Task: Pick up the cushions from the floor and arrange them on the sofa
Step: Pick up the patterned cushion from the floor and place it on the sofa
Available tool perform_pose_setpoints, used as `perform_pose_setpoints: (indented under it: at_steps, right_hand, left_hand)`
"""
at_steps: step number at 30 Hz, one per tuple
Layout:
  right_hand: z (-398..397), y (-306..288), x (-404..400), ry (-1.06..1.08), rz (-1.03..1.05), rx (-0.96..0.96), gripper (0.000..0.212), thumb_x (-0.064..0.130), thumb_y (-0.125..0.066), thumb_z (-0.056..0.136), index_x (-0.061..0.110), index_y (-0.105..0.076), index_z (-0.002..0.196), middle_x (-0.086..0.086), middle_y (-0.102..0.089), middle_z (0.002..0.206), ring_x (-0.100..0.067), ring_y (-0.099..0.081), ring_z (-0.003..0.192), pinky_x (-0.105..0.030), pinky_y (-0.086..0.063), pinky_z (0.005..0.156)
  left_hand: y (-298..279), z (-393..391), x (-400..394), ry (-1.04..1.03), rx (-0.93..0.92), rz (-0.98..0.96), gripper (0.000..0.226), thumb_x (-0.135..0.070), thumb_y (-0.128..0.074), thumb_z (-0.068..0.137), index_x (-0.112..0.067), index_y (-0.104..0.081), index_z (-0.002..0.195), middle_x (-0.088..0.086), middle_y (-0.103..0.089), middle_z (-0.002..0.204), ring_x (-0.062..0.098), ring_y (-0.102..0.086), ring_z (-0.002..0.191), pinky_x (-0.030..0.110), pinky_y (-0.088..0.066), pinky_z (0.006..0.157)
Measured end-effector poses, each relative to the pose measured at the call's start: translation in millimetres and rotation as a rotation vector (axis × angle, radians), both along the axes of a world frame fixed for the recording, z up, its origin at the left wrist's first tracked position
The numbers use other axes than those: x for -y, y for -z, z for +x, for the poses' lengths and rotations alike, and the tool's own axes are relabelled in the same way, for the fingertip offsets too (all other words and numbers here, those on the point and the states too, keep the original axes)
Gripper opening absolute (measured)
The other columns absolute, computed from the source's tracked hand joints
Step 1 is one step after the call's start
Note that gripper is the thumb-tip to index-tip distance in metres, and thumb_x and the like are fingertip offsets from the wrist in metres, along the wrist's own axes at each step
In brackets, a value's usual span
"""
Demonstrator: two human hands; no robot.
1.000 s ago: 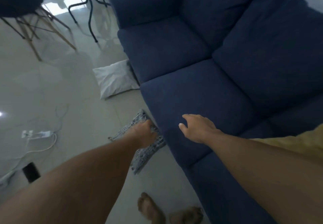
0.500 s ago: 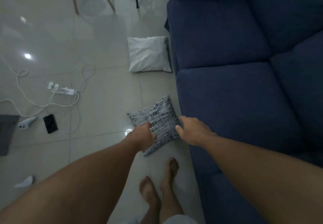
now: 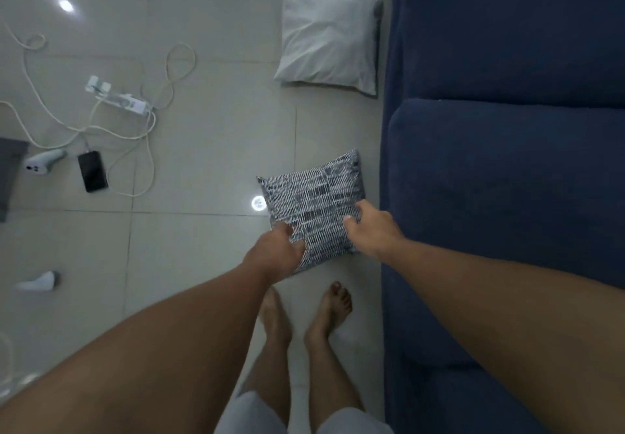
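Both hands closed in since half second ago: left hand, right hand now gripping patterned cushion on floor beside sofa. Pickup step; next I lift, set on seat. White pillow waits.

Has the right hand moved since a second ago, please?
Yes. The right hand has left the front edge of the sofa and gone down and floorward; it now rests on the patterned cushion beside the sofa.

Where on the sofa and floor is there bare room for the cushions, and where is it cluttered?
The blue sofa seat cushions show bare. Bare tiles lie between the patterned cushion and the white pillow. Left is crowded: power strip, cables, phone.
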State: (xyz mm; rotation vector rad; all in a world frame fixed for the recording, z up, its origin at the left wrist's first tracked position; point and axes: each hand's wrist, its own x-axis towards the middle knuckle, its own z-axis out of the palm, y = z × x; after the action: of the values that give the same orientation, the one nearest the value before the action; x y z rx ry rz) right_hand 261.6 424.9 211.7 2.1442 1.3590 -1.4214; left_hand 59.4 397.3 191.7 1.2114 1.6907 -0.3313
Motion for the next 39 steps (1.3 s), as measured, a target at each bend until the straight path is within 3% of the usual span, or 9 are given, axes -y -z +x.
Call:
perform_pose_setpoints:
  at_steps: [4,10,17,24,27,29,32,35,39]
  right_hand:
    - [0,49,-15,0.055,-0.039,0.008,0.052,0.046,-0.046,0.108,0.022,-0.046,0.155,-0.011,-0.058,0.147,-0.034,-0.061,0.127,-0.046,-0.052,0.104]
    - [-9,138,-32,0.152,-0.048,0.04,0.033,0.037,-0.039,0.113,0.013,-0.057,0.126,-0.008,-0.064,0.118,-0.019,-0.057,0.086,-0.034,-0.042,0.075]
    - [-19,245,-25,0.189,-0.112,0.047,0.046,0.038,-0.042,0.113,0.008,-0.05,0.146,-0.015,-0.058,0.143,-0.034,-0.059,0.116,-0.04,-0.045,0.089]
    - [-16,313,-27,0.258,-0.087,0.095,0.038,0.035,-0.046,0.112,0.01,-0.052,0.141,-0.011,-0.057,0.117,-0.022,-0.052,0.078,-0.033,-0.039,0.069]
    - [-12,330,-33,0.31,-0.094,0.135,0.063,0.035,-0.049,0.111,0.017,-0.023,0.166,-0.014,-0.058,0.142,-0.022,-0.059,0.077,-0.032,-0.039,0.059]
    - [-9,336,-35,0.345,-0.11,0.144,0.081,0.037,-0.05,0.111,0.017,0.002,0.171,-0.016,-0.049,0.158,-0.022,-0.058,0.079,-0.032,-0.042,0.063]
    - [-7,347,-30,0.406,-0.124,0.125,0.068,0.04,-0.051,0.108,0.008,-0.03,0.164,-0.015,-0.052,0.154,-0.025,-0.057,0.096,-0.031,-0.043,0.085]
    - [-4,360,-15,0.206,-0.169,0.246,0.073,0.063,-0.05,0.097,0.013,-0.054,0.15,-0.014,-0.038,0.161,-0.037,-0.041,0.14,-0.045,-0.036,0.116]
    - [-10,369,3,0.264,-0.169,0.078,0.081,0.068,-0.057,0.091,0.01,-0.057,0.147,-0.013,-0.047,0.157,-0.036,-0.051,0.137,-0.038,-0.043,0.106]
  left_hand:
    - [41,-7,-10,-0.026,0.003,-0.024,0.058,-0.042,-0.058,0.103,-0.01,-0.051,0.151,0.018,-0.06,0.15,0.036,-0.059,0.135,0.04,-0.047,0.11]
    - [132,-18,-28,0.062,0.01,-0.033,0.056,-0.041,-0.056,0.105,-0.007,-0.051,0.15,0.019,-0.058,0.15,0.037,-0.058,0.134,0.039,-0.046,0.107]
    - [228,-33,-27,0.141,-0.023,-0.059,0.051,-0.036,-0.052,0.106,-0.003,-0.052,0.145,0.022,-0.061,0.144,0.038,-0.059,0.129,0.032,-0.039,0.09]
    - [294,-36,-30,0.07,-0.069,-0.075,0.049,-0.036,-0.055,0.106,-0.004,-0.055,0.143,0.02,-0.062,0.139,0.037,-0.06,0.125,0.033,-0.039,0.085]
    - [317,-41,-27,-0.031,-0.09,-0.034,0.046,-0.035,-0.054,0.103,-0.003,-0.058,0.135,0.014,-0.063,0.12,0.034,-0.061,0.112,0.034,-0.04,0.082]
    - [329,-42,-24,-0.165,-0.096,-0.012,0.047,-0.035,-0.056,0.101,-0.003,-0.058,0.134,0.013,-0.064,0.119,0.033,-0.063,0.109,0.033,-0.041,0.081]
    - [344,-39,-22,-0.518,-0.005,-0.058,0.056,-0.038,-0.059,0.102,-0.005,-0.046,0.145,0.01,-0.06,0.125,0.019,-0.059,0.09,0.026,-0.044,0.074]
    - [354,-42,-28,-0.782,0.101,-0.152,0.07,-0.05,-0.057,0.1,-0.008,-0.039,0.153,0.006,-0.057,0.132,0.024,-0.058,0.109,0.038,-0.048,0.094]
    - [370,-59,-32,-0.917,0.177,-0.193,0.101,-0.072,-0.061,0.065,-0.017,-0.05,0.149,0.008,-0.066,0.138,0.031,-0.066,0.118,0.053,-0.053,0.103]
